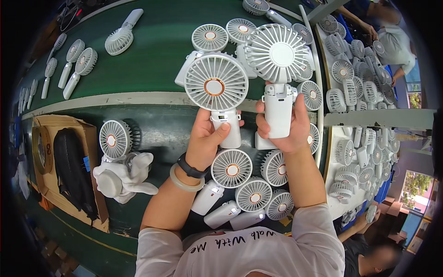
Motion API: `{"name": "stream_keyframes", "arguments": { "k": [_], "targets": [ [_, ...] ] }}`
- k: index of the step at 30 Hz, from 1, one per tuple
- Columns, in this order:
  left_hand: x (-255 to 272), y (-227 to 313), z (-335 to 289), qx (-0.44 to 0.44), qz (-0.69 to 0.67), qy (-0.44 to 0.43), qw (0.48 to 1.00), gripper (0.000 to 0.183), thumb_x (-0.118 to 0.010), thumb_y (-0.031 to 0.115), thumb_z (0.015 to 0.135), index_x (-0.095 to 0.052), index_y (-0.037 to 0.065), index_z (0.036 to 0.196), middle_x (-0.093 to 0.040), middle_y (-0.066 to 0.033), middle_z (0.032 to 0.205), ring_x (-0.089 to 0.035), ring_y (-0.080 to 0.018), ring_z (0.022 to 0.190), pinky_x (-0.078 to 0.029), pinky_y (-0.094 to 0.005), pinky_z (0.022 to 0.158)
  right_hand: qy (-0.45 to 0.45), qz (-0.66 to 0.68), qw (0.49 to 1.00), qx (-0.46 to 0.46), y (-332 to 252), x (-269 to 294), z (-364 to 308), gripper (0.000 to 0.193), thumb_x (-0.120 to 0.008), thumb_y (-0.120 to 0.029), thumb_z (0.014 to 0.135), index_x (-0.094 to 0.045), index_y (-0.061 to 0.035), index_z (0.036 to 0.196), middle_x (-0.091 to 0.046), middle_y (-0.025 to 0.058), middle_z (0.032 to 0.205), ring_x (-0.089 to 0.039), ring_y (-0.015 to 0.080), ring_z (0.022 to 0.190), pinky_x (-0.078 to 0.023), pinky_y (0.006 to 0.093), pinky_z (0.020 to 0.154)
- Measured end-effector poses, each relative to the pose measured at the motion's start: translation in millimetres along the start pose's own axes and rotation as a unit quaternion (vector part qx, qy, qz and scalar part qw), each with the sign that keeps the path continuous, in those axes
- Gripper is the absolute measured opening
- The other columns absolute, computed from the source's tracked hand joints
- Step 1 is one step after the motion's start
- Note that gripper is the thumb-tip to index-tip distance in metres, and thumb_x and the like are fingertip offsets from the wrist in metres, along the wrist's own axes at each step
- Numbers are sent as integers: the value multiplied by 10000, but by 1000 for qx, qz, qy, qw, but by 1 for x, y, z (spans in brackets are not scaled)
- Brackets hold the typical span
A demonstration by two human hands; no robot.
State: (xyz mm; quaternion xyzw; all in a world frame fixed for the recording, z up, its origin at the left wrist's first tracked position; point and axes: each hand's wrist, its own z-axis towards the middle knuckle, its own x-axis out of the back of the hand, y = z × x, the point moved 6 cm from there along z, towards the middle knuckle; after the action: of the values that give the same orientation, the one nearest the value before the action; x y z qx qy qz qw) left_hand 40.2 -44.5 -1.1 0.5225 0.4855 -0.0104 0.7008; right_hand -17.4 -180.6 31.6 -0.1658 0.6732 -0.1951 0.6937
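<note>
My left hand (203, 144) grips the handle of a white handheld fan (216, 82), its thumb on the front below a small dark display. The fan's round grille, with a copper-coloured ring at its hub, faces me. My right hand (296, 131) is closed around the handle of a second white handheld fan (282, 54), whose plain round hub faces me. Both fans are raised side by side over the bench. Under my forearms lie several more handheld fans (254, 197), some with small lights lit on their handles. Others show partly behind the two held ones.
At left, a cardboard box (102, 196) holds a long black pouch (74, 171) and a tape roll (42, 150). Beside it, white cloth (134, 177) lies by another fan (115, 140). Several fans lie on the green belt (152, 69). Racks of fans (350, 87) and two people are at right.
</note>
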Motion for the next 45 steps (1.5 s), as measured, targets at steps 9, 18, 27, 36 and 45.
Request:
{"name": "stream_keyframes", "arguments": {
  "k": [9, 18, 27, 36, 45],
  "targets": [
    [1, 3, -1, -14, 2, -19, 1000, 470, -558, 94, 868, -341, 41, 1281, -536, -140, 1159, -572, -229, 1018, -470, -351, 864, 4, -24, 1000, 14, 2, -3, 2, 714, -175, -585, 912, -439, -5, 1234, -545, 207, 1082, -566, 254, 706, -478, 339, 581],
    [-3, 6, 1, -35, 27, -34, 998, 494, -573, 110, 862, -332, 29, 1285, -539, -143, 1150, -573, -234, 1008, -463, -362, 878, -2, -27, 999, 19, 1, -4, 0, 688, -179, -555, 925, -446, 2, 1228, -549, 211, 1081, -570, 252, 720, -492, 338, 604],
    [-1, 7, 0, -43, 6, 41, 998, 538, -630, 53, 810, -316, 89, 1245, -530, -135, 1112, -594, -202, 916, -541, -296, 632, 60, -126, 989, 51, -3, -4, -2, 493, -581, -271, 862, -396, -20, 1244, -563, 127, 1018, -586, 203, 839, -509, 329, 714],
    [6, -8, -5, 88, 89, 27, 992, 347, -738, 90, 702, -498, 33, 946, -548, -60, 858, -599, -190, 793, -530, -263, 535, 174, -341, 921, 69, -8, -1, -10, 495, -611, -46, 815, -397, -20, 1260, -565, 79, 1082, -572, 141, 944, -478, 281, 805],
    [2, -7, -2, 45, 3, 7, 999, 320, -644, -57, 711, -501, 31, 983, -538, -101, 1008, -566, -224, 978, -543, -413, 793, 186, -339, 917, 101, -11, 3, -8, 455, -621, -55, 788, -438, -4, 1201, -602, 124, 1060, -607, 197, 946, -481, 311, 825]
  ]
}}
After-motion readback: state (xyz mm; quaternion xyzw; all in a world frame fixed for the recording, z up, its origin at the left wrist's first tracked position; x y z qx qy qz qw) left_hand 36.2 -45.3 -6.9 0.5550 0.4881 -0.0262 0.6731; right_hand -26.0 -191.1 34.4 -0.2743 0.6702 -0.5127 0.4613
